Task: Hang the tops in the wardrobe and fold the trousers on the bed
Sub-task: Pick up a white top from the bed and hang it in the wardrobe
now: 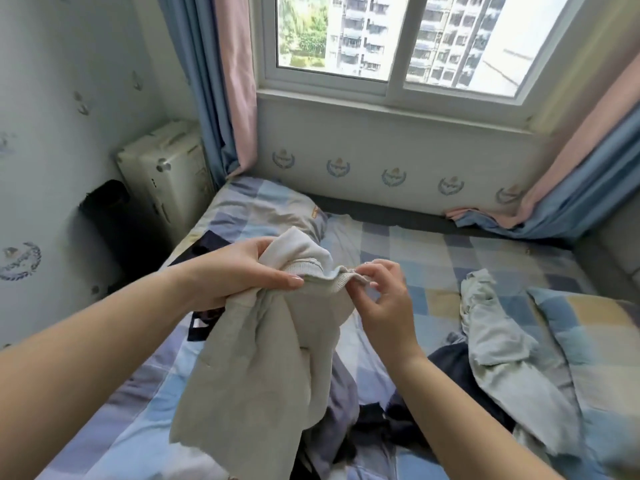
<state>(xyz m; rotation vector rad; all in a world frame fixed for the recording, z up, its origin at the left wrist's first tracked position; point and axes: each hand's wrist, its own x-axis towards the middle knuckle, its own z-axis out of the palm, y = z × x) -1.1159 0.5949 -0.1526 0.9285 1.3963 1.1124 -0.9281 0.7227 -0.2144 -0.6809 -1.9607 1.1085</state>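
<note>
A beige garment (252, 368) with a ribbed band hangs above the bed (433, 251), held up by both hands. My left hand (239, 271) grips a bunch of its fabric near the top. My right hand (384, 296) pinches the ribbed edge between thumb and fingers. The cloth drapes down over a pile of dark navy and grey clothes (381, 420) on the checked bedsheet. A pale grey-green garment (502, 344) lies crumpled to the right. Whether the beige piece is a top or trousers cannot be told.
A checked pillow (266, 209) lies at the bed's far left, another checked cushion (588, 337) at the right. A cream suitcase (166, 178) and a black object (107, 220) stand by the left wall. Blue-pink curtains (225, 84) frame the window (391, 39).
</note>
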